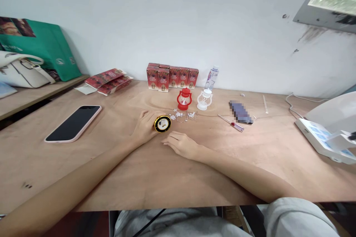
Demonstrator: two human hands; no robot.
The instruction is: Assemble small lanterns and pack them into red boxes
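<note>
My left hand (pixel 145 125) is closed around a round object with a gold rim, a black ring and a white centre (pixel 162 124), its flat face turned toward me. What lies behind that face is hidden. My right hand (pixel 182 144) rests on the table just to the right and nearer to me, fingers loosely stretched out, with nothing visible in them. Beyond the hands lie several small white pieces and bent wires (pixel 182 117). A small red lantern (pixel 184 99) and a white lantern (pixel 204 100) stand upright behind these.
A screwdriver (pixel 232 123) and a blurred-out flat item (pixel 240 112) lie to the right. Red boxes (pixel 163 79) and a bottle (pixel 212 77) stand along the wall. A phone (pixel 73 124) lies left, near flattened red cartons (pixel 107 80). A white device (pixel 328 140) stands far right.
</note>
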